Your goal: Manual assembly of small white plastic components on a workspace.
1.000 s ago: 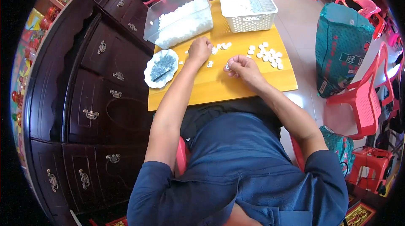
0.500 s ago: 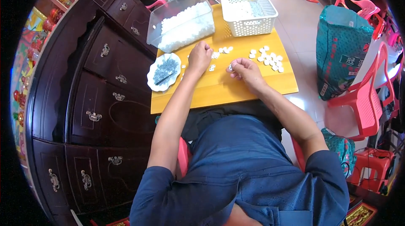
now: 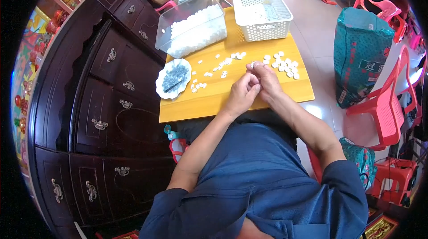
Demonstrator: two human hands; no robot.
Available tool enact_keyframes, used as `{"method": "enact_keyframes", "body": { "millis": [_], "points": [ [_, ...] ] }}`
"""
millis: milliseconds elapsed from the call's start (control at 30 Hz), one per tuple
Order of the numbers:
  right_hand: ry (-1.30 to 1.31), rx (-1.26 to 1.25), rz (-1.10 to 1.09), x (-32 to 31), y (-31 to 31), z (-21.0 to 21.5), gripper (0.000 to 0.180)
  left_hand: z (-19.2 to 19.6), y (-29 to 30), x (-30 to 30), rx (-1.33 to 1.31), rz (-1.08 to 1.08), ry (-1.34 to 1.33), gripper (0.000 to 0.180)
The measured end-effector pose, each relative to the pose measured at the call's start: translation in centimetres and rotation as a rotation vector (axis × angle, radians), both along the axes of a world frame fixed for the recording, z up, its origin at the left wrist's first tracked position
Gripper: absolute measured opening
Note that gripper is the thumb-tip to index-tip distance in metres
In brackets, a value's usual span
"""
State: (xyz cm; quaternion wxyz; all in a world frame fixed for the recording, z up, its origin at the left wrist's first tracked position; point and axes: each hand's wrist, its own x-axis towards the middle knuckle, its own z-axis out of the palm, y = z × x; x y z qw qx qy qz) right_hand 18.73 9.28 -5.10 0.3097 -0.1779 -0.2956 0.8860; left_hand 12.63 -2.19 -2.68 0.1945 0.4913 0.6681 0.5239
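A small white piece (image 3: 253,64) is pinched at the fingertips of my right hand (image 3: 269,80). My left hand (image 3: 243,92) is curled against the right one; I can't tell whether it grips anything. Just ahead and right of my hands lie white discs (image 3: 287,66). Smaller bits (image 3: 224,62) are strewn ahead-left, between my hands and the dish (image 3: 159,78). Beyond, the bin (image 3: 164,38) and basket (image 3: 267,33) block the far end of the table (image 3: 205,100). A teal bag (image 3: 359,60) stands well to my right.

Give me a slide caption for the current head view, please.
Left hand beside right hand over a yellow table, plate at left, cluster of white pieces at right.
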Motion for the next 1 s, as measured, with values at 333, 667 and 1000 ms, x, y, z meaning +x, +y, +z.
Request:
{"method": "enact_keyframes", "body": {
  "millis": [333,667,1000],
  "points": [
    [-0.011,-0.033,0.084,0.5,-1.6,1.4,0.014,0.3,-1.1,0.4,-0.038,-0.082,-0.412,0.009],
    [-0.030,-0.021,0.171,0.6,-1.1,1.6,0.019,0.3,-2.6,-0.6,-0.069,-0.135,-0.328,0.017],
    [0.019,-0.045,0.226,0.7,-0.8,1.9,0.018,0.0,-2.8,-0.7,-0.015,-0.170,-0.416,0.017]
  ]
}}
